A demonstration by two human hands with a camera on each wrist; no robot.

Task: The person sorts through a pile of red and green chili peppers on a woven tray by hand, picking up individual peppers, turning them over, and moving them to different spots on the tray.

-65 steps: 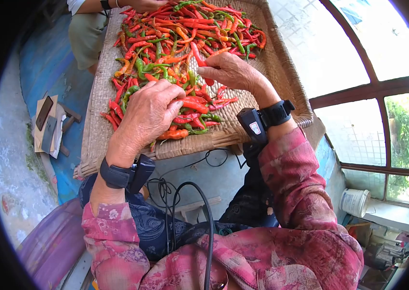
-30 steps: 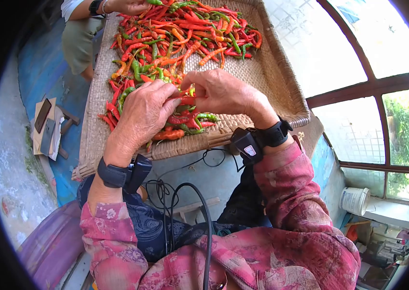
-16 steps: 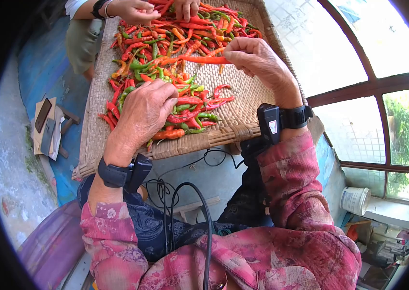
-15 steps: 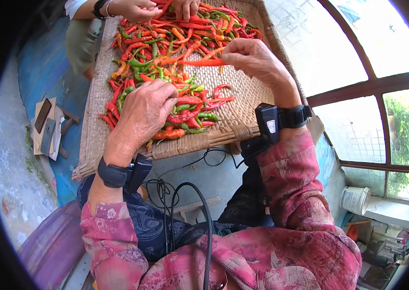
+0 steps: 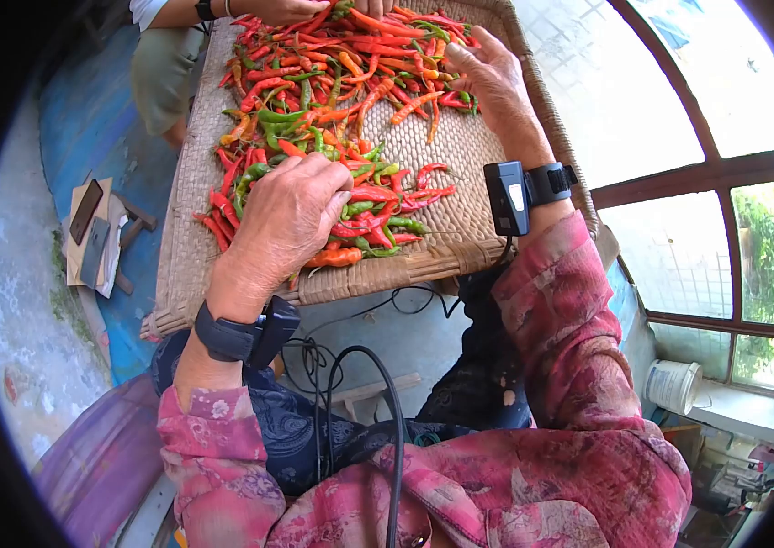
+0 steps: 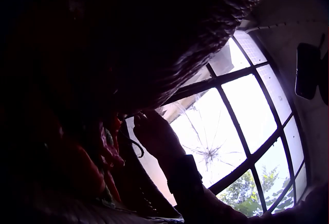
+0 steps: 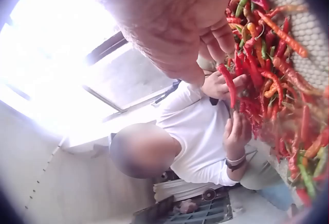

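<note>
In the head view, red, orange and green chillies (image 5: pixel 378 64) lie on a woven tray (image 5: pixel 469 164). The left hand (image 5: pixel 291 215) rests over the near heap (image 5: pixel 373 219), its fingertips hidden; the left wrist view is too dark to show its grip. Above the tray's right side, the right hand (image 5: pixel 501 91) has loosely bent, spread fingers and no chilli visible between them. The right wrist view shows that hand (image 7: pixel 164 23) near a red chilli (image 7: pixel 227 85) by another person's fingers.
Another person's hands (image 5: pixel 282 9) work at the tray's far end. Paned windows (image 5: pixel 661 183) stand on the right. A phone (image 5: pixel 85 210) lies on a small stand at the left. Black cables (image 5: pixel 396 402) hang below the tray, and a white bucket (image 5: pixel 672 384) is at lower right.
The right hand has moved up towards the far right of the tray, and the long red chilli it pinched is out of its fingers. The left hand has stayed over the near heap.
</note>
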